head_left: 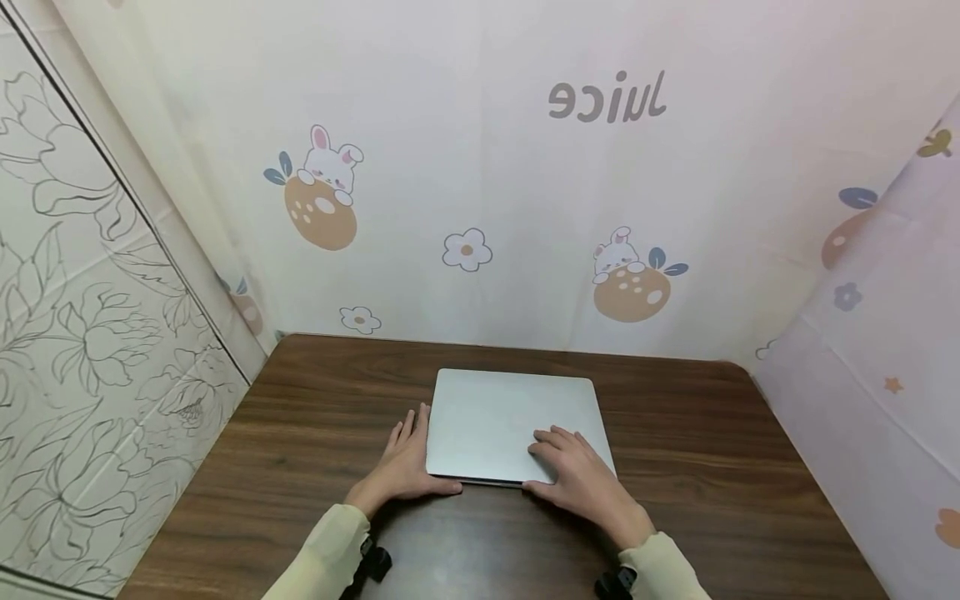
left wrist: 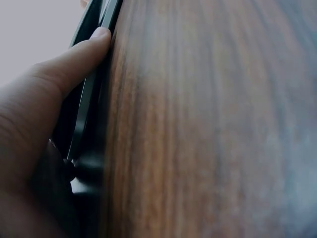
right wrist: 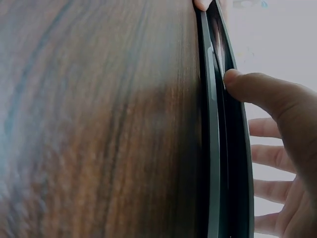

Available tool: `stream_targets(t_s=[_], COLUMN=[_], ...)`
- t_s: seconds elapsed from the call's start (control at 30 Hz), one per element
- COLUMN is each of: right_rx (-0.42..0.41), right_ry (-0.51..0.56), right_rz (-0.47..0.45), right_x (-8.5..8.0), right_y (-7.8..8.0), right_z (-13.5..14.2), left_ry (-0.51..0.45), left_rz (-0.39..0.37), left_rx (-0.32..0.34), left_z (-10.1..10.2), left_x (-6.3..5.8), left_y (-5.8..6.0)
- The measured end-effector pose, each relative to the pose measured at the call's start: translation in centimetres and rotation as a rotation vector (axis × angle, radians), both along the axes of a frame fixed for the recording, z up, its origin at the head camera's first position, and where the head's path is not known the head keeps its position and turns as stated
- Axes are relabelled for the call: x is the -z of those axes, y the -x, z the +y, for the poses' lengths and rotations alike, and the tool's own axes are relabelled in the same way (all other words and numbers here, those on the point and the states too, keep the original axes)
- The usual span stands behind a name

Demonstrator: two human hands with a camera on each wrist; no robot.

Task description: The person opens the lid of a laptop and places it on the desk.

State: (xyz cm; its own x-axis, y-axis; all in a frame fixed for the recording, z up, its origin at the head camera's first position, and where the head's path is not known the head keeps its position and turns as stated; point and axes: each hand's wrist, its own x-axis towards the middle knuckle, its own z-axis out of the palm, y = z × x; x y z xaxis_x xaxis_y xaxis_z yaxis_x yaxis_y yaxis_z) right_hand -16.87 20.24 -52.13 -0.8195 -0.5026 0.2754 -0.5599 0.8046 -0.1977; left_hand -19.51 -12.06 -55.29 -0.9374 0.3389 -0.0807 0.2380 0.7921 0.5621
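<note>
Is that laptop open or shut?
Slightly open: in the right wrist view, the laptop's lid stands off its base at the front.

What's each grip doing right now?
Left grip: open, alongside the left edge of the laptop.
Right grip: closed, pinching the slightly raised lid at its front edge.

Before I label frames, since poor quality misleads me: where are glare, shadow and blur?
Head view: glare on the dark brown wooden table, shadows below the bare left hand and bare right hand; left wrist: table blurred at right; right wrist: table blurred at left, pale background washed out.
</note>
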Motion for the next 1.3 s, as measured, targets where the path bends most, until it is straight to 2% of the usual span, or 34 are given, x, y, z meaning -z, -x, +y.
stream_targets(t_s=[0.47,0.73,1.0,1.3], right_rx=[-0.042,-0.095,-0.111,-0.137], right_ry=[0.025,0.037,0.005,-0.001], right_rz=[0.069,0.149,0.174,0.233], right_x=[-0.3,-0.3,-0.5,-0.6], right_y=[-0.2,0.1,0.1,0.2], right_z=[0.4,0.8,0.8,0.5], left_ry=[-0.046,0.004,0.038,0.020], left_rz=[0.025,0.032,0.020,0.004], left_rx=[0.032,0.054,0.053,0.047], left_z=[-0.8,-0.9,-1.0,-1.1], left_x=[0.4,0.4,0.0,-0.3], left_y=[-0.1,-0.1,0.1,0.1])
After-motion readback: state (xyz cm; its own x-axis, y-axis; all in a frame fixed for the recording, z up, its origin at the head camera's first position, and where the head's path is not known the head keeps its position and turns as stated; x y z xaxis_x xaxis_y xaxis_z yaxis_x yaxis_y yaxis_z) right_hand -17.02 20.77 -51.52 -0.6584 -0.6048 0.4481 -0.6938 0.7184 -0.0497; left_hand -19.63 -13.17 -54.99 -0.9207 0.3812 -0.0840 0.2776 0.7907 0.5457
